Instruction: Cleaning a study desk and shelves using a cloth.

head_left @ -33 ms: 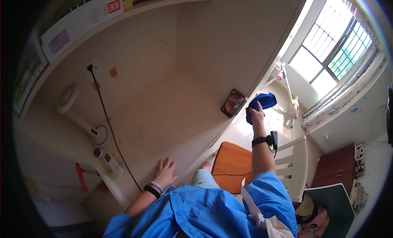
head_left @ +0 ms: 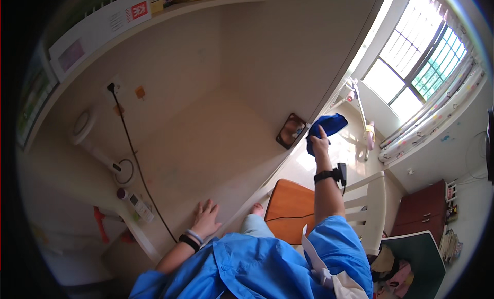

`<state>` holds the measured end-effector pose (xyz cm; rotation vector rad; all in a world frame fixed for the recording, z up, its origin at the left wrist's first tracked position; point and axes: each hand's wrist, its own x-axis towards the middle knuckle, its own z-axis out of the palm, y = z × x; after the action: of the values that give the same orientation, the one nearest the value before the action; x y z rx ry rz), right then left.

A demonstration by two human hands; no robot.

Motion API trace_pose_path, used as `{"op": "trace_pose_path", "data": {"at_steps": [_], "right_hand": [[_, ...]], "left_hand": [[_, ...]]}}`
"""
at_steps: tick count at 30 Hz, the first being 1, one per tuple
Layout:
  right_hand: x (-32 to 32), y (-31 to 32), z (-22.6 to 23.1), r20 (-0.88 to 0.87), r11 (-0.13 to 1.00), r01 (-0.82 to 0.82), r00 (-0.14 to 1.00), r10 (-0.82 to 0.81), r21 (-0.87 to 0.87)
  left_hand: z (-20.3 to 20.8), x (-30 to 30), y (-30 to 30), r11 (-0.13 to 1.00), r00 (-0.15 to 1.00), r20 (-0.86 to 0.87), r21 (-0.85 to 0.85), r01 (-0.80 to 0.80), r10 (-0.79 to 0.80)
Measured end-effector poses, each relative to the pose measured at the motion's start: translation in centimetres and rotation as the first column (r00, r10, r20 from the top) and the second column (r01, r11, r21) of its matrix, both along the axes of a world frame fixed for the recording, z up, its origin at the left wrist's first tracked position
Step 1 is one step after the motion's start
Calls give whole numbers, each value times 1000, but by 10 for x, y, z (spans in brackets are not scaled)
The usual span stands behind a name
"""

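My right hand (head_left: 320, 143) reaches out to the far right with its fingers closed on a dark blue cloth (head_left: 332, 125). The cloth is bunched at the edge of a pale desk (head_left: 206, 139), beside a small dark-rimmed brown object (head_left: 291, 130) with something pale on it. My left hand (head_left: 207, 218) rests palm down on the near part of the desk, its fingers spread and holding nothing. A black cable (head_left: 135, 154) runs across the desk to its left. Right of the left hand, below the desk, is a brown-orange chair seat (head_left: 290, 201).
A white lamp-like device (head_left: 103, 157) and a white remote control (head_left: 139, 205) are at the left. A shelf (head_left: 206, 3) holds a desk calendar (head_left: 98, 34) above. The white slatted chair back (head_left: 373, 211) stands beside my right arm. A barred window (head_left: 417, 52) lies beyond.
My right hand and the blue cloth have shifted very slightly left and up, toward the dark-rimmed object. My left hand stays in nearly the same place on the desk.
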<state>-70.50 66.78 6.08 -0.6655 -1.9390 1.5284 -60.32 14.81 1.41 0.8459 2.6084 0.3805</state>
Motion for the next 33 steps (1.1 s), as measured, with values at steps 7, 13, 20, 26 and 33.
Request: {"op": "trace_pose_path", "data": {"at_steps": [7,13,20,26,33], "right_hand": [[-42,24,5,300,959,-231,938,174,165],[-76,88,12,378,961,-273,895,236,47],[-133,261,-13,539,867,-289,842,27,407],[-173,234,40,501,923,-92,858,-117,373],[-132,181,47,533,825,-286,846,-21,487]], "left_hand": [[17,-2,6,999,998,53,-29,-29,30],[40,-23,16,995,987,160,-98,-9,24],[38,-61,50,981,914,395,-192,-11,88],[64,-70,71,978,880,435,-156,-135,191],[70,-78,86,947,894,411,-318,-42,178]]}}
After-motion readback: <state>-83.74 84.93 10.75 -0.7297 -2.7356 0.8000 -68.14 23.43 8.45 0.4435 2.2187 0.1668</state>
